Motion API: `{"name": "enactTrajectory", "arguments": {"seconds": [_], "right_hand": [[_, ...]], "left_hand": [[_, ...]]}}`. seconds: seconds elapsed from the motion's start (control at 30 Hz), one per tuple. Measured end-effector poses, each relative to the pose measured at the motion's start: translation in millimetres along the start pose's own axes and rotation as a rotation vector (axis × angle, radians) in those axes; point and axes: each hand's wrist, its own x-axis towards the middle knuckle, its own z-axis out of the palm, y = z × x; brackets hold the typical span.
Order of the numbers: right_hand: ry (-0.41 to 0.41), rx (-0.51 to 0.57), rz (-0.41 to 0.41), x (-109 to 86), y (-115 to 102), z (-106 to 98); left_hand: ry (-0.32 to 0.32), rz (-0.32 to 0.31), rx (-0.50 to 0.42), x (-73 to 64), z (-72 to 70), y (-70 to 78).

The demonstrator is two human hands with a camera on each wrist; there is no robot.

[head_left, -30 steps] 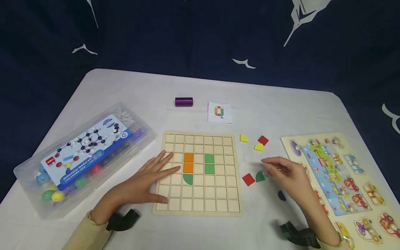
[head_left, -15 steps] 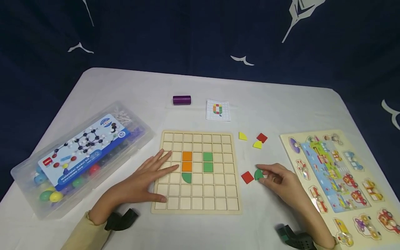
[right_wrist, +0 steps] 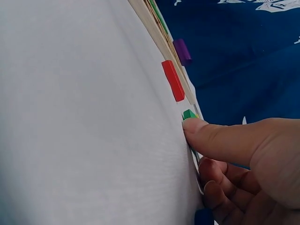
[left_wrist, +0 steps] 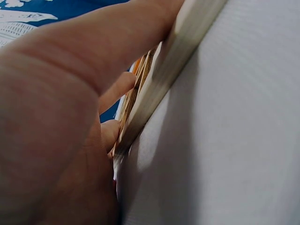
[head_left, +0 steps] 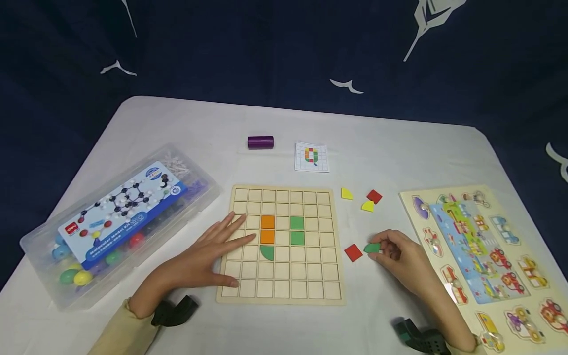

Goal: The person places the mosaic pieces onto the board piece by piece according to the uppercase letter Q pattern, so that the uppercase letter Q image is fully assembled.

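Observation:
My left hand [head_left: 199, 259] rests with spread fingers on the left edge of a wooden grid board [head_left: 306, 271]. In the left wrist view, the thumb [left_wrist: 93, 42] lies along the board's edge [left_wrist: 164, 70]. Two orange squares [head_left: 267, 229], two green squares [head_left: 297, 230] and a green quarter-circle tile [head_left: 267, 252] sit in its cells. Right of the board, my right hand [head_left: 401, 259] pinches another green quarter-circle tile [head_left: 372, 247] between thumb and fingers, close to the table. A red square tile [head_left: 353, 253] lies just left of it.
Two yellow quarter-circle tiles [head_left: 346, 194] and a red square lie behind my right hand. A pattern card [head_left: 312, 165] and a purple cylinder [head_left: 261, 142] lie beyond the board. A molecular model kit box [head_left: 201, 190] stands left, a picture puzzle board [head_left: 410, 204] right. Something blue [right_wrist: 204, 216] shows under the right hand.
My right hand has come down and left to the green quarter-circle tile, pinched it and tilted it up off the table. The left hand has stayed on the board.

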Motion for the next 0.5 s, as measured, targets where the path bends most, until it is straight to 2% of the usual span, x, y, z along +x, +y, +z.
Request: {"name": "enactTrajectory", "arguments": {"seconds": [0.23,0.3,0.4,0.5], "right_hand": [[0.014,-0.024,0.022,-1.7,-2.2,-4.9],[0.012,0.021,0.031,-1.6,-3.8,-5.5],[-0.019,0.199,0.032,1.3,-8.2,-4.5],[-0.097,0.475,0.024,7.9,-16.0,0.4]], "left_hand": [[-0.008,-0.010,-0.010,1.1,-1.2,1.4],[-0.009,-0.012,-0.010,1.1,-1.3,1.5],[-0.009,-0.013,-0.009,0.9,-1.2,1.2],[-0.008,-0.010,-0.006,0.6,-0.6,0.5]]}}
